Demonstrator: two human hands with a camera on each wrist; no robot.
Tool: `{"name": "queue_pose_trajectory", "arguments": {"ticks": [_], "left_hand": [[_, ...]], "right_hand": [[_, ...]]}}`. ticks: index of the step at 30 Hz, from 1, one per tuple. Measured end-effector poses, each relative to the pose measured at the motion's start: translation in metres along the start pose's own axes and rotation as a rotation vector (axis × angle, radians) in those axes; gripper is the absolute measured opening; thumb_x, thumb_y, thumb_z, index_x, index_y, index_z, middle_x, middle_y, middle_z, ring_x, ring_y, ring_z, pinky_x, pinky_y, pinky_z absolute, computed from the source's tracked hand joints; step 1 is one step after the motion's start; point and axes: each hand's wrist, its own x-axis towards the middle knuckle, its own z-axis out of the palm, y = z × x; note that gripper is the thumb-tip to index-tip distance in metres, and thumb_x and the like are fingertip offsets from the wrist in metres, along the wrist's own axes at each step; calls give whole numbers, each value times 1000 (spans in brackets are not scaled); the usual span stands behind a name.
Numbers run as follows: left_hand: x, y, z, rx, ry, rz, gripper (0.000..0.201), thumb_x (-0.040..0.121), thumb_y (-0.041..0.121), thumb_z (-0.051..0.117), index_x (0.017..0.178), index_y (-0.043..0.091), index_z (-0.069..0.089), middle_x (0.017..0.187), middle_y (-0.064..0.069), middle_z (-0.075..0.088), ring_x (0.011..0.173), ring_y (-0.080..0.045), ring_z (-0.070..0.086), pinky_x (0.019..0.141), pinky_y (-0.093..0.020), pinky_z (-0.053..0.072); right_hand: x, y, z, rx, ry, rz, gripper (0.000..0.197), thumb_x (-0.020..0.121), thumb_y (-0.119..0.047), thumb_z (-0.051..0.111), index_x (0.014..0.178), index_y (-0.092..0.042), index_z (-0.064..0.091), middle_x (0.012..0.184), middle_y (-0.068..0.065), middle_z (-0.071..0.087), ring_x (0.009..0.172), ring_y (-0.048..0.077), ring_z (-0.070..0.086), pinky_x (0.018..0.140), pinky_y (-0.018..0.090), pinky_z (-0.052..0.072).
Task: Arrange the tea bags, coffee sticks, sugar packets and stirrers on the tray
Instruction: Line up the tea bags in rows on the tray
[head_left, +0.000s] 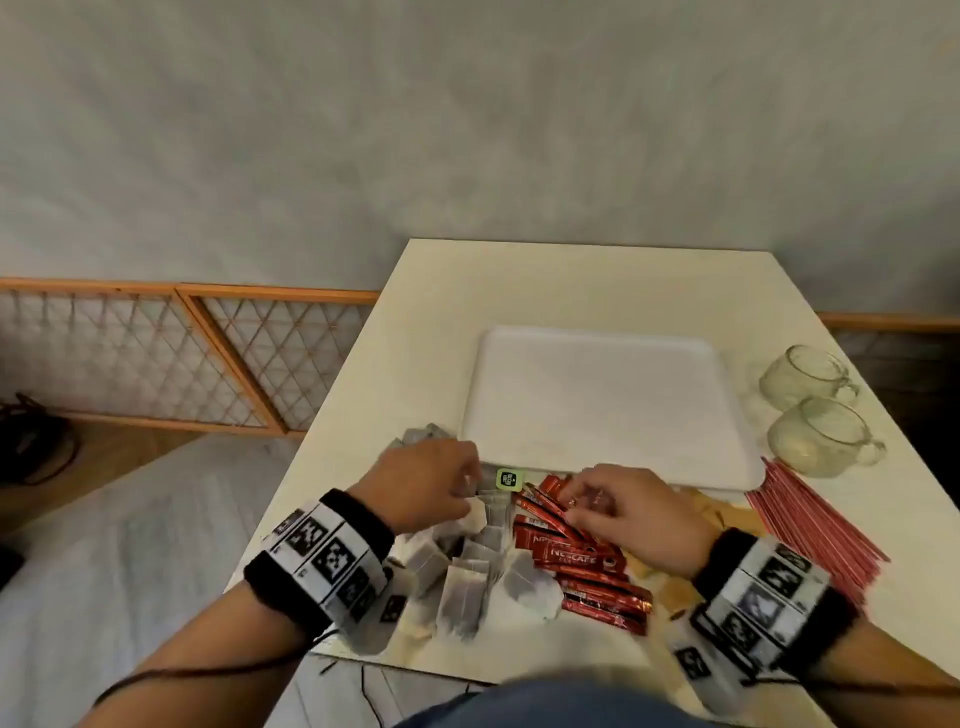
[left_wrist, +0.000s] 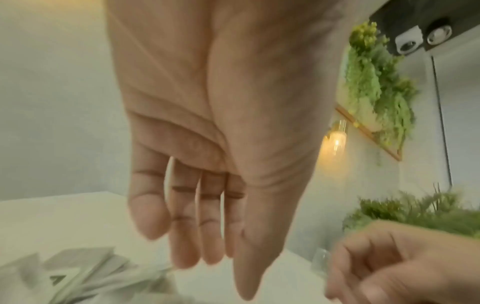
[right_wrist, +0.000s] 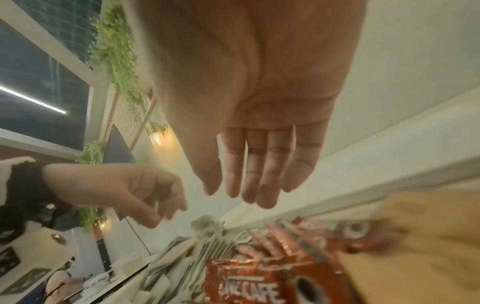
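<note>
White counter (head_left: 426, 291) against a pale wall, carrying everything. White tray (head_left: 608, 410) at centre, bare, nothing yet laid on it. Two glass cups (head_left: 821, 410) to its right. Pink stirrers (head_left: 815, 519) fanned just beside the tray's near right corner. Grey tea bags (head_left: 467, 577) heaped at near left, one with a green tag (head_left: 509, 479) touching the tray's near edge. Red Nescafe coffee sticks (head_left: 582, 561) piled just right of the tea bags; tan sugar packets (head_left: 727, 517) partly hidden under the right wrist. Left hand (head_left: 426, 483) over the tea bags, fingers (left_wrist: 182, 230) straight and slack in the wrist view, gripping nothing. Right hand (head_left: 623, 509) over the coffee sticks, fingers (right_wrist: 259, 174) likewise extended, empty. Step in hand, seemingly: the very start, sorting or reaching for a first bundle. Next move likely calls for gathering several tea bags or sticks squarely, then lifting clear to the tray without snagging strings.
</note>
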Motion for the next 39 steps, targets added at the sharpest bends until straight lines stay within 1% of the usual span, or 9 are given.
{"name": "queue_pose_trajectory", "arguments": {"ticks": [4, 8, 12, 22, 25, 27, 33, 36, 39], "left_hand": [[19, 8, 13, 111, -41, -1, 56, 74, 31, 76, 124, 27, 52, 116, 5, 54, 104, -16, 57, 77, -30, 45], [28, 5, 27, 126, -68, -33, 55, 73, 24, 72, 125, 24, 52, 114, 0, 53, 101, -22, 60, 77, -33, 48], [28, 4, 30, 85, -47, -34, 51, 76, 23, 68, 125, 23, 53, 114, 0, 53, 101, -22, 60, 78, -33, 49], [25, -9, 19, -300, -22, -50, 42, 74, 38, 78, 111, 25, 63, 98, 9, 66, 88, -9, 62, 79, -24, 51], [26, -7, 7, -456, 51, -109, 36, 86, 54, 63, 105, 23, 65, 90, 13, 66, 81, -4, 62, 69, -15, 46], [26, -2, 1, -517, 59, -159, 49, 92, 61, 45, 103, 18, 65, 88, 11, 67, 77, -6, 64, 70, -21, 46], [30, 20, -4, -914, -151, -295, 80, 93, 71, 24, 117, 2, 58, 80, -13, 75, 55, -21, 59, 47, -23, 45], [34, 26, -3, -1123, -320, -310, 83, 92, 71, 27, 106, -1, 65, 87, -21, 73, 62, -23, 68, 55, -27, 54], [35, 24, 2, -1186, -354, -292, 59, 100, 50, 40, 103, -4, 66, 91, -23, 72, 75, -27, 71, 68, -35, 60]], "right_hand": [[45, -21, 24, -135, -42, -64, 59, 73, -64, 68, 121, -32, 57, 104, -11, 54, 86, 4, 52, 76, 25, 44], [64, -21, 45, -316, -149, -47, 76, 69, -71, 66, 128, -27, 50, 109, -5, 50, 95, 17, 56, 76, 33, 48], [70, -23, 50, -307, -135, -29, 74, 71, -65, 68, 131, -28, 46, 109, -4, 48, 95, 19, 57, 73, 33, 47], [61, -25, 43, 101, -29, 33, 34, 70, -28, 77, 92, -23, 52, 87, -3, 65, 78, 17, 61, 68, 33, 48], [52, -19, 28, 137, 113, 15, 33, 71, -25, 77, 91, -23, 51, 81, -9, 62, 67, 6, 56, 58, 19, 42], [46, -19, 17, 147, 222, -16, 32, 72, -21, 76, 91, -21, 51, 77, -10, 59, 61, -1, 49, 54, 14, 35], [42, -27, 15, 93, 410, -198, 33, 71, -14, 73, 88, -21, 46, 85, -7, 52, 67, 2, 47, 59, 19, 36], [42, -28, 26, 52, 392, -289, 34, 71, -12, 72, 90, -23, 46, 89, -13, 44, 72, -4, 45, 62, 11, 34], [41, -26, 33, 37, 262, -341, 30, 75, -12, 72, 97, -18, 52, 98, -10, 48, 81, 3, 50, 72, 19, 46]]}}
